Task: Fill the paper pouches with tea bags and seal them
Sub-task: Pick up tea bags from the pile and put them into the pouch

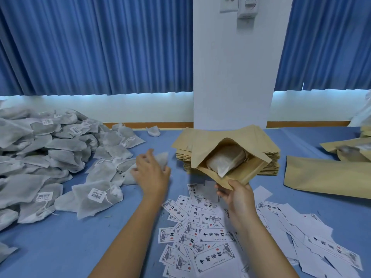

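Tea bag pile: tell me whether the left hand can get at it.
Likely yes: the left hand sits at the near edge of the tea bag pile, seemingly pinching one tea bag, and nothing lies between.

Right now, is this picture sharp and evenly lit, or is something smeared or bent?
Head view: the left hand is smeared by motion; the paper pouch in the right hand and the printed labels look crisp; the blue curtains bow near the edges, a wide-lens effect; daylight glows under their hems; shadows are faint.
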